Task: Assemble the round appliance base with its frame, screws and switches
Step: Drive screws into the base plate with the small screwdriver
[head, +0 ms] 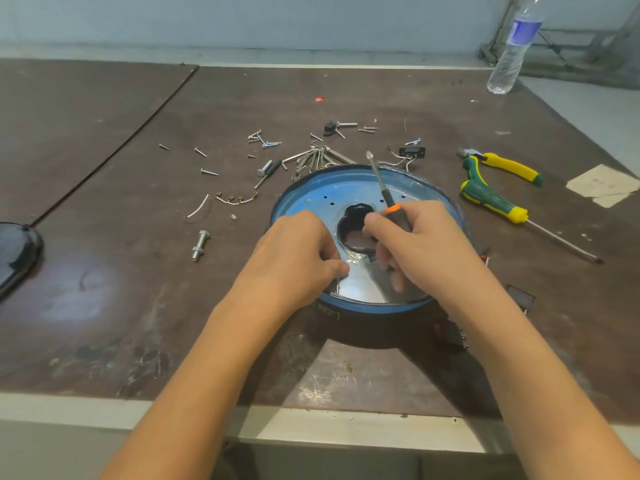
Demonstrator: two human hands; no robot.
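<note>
Fingers of the right hand (419,244) curl round an orange-collared screwdriver (382,188), its tip pointing up and away over the round base (322,192), which lies under both hands. The left hand (294,261) rests on the base's near-left inside, fingers curled against shiny metal; whether they pinch anything I cannot tell. Loose screws (263,140) lie beyond the base, pliers (502,166) to its right. A bottle (512,53) far beyond it bears a blue label, unreadable.
</note>
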